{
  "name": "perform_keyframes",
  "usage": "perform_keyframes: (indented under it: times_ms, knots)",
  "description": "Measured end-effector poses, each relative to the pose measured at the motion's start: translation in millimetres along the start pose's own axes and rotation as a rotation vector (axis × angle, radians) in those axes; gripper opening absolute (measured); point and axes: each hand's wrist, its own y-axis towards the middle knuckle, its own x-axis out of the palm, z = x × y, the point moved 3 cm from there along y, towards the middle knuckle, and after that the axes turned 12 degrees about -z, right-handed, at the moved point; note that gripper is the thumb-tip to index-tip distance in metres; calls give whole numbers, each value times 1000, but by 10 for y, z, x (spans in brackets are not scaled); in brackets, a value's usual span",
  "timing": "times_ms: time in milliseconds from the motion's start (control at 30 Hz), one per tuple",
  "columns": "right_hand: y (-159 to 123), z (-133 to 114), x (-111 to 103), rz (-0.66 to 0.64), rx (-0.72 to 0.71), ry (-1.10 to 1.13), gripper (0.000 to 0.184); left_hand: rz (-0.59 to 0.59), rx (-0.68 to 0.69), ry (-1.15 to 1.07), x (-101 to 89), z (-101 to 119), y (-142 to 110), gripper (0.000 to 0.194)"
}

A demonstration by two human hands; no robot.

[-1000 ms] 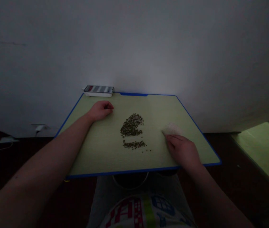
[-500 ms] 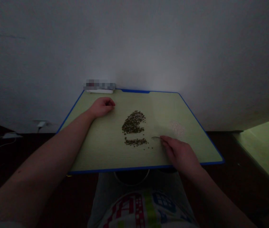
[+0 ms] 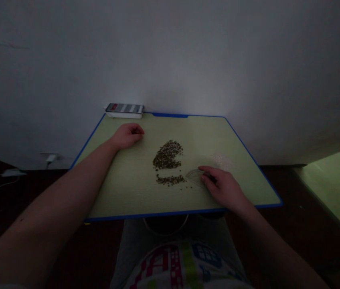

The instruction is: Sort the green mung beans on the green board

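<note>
My right hand pinches a clear, half-round protractor between thumb and fingers, tilted just above the board. Left of its edge lies a short band of small brownish-green beans, with a few loose ones by it. Beyond that band is a larger bean pile, with pale grains mixed into its upper part. A thin patch of whitish grains spreads past my right hand. My left hand rests on the board left of the large pile, its fingers loosely curled and nothing seen in them.
The pale green folding table has a blue rim and stands against a grey wall. A phone on a white box sits at its far left corner. A plug with a cable is at the wall on the left.
My right hand has lifted slightly and turned the protractor, so its flat face now shows instead of its thin edge. My left hand and the bean piles stay where they were.
</note>
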Motion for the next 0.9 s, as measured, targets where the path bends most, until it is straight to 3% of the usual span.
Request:
perform_keyframes:
  times_ms: [367, 900]
  knots:
    - [213, -106, 42, -76, -69, -51, 34, -2, 10, 16, 3, -13, 4, 23]
    - [-30, -16, 11, -113, -89, 0, 32, 4, 33, 1, 5, -43, 25, 23]
